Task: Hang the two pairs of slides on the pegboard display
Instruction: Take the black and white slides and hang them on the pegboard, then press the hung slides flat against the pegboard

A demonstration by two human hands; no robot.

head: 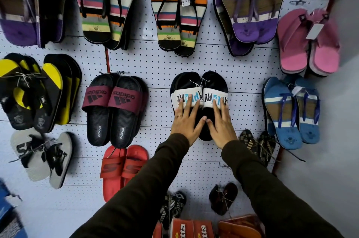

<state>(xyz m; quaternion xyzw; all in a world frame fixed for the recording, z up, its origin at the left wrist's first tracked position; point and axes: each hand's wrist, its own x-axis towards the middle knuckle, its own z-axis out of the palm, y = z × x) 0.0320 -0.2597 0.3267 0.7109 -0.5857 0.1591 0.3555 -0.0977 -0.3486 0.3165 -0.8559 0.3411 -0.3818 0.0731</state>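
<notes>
On the left of the pegboard [155,63] hang yellow-and-black sandals [38,92], with grey ones [41,157] below them. Next comes the first pair of slides, the maroon slides [114,109]: black soles, maroon straps with a dark logo, white lettering at the heels. They hang side by side, heels down, from a peg near their toes. Red slides [122,169] sit just beneath.

Further right, at the board's middle, hang the white slides [200,86]: black footbeds, broad white straps printed with black and light-blue letters, a string tie between the toe ends. The two lie flat against the board, touching each other.

The left hand [186,121], a ring on one finger, lies flat on the left slide, fingers spread and stretched up so the tips rest on the strap's lower edge. The right hand [219,123] mirrors it on the right slide. Both hands are open, palms pressed down, gripping nothing; the thumbs point inward and nearly meet over the heels. Dark sleeves [155,189] reach up from the bottom edge.

Blue flip-flops [291,113] hang at the far right
</notes>
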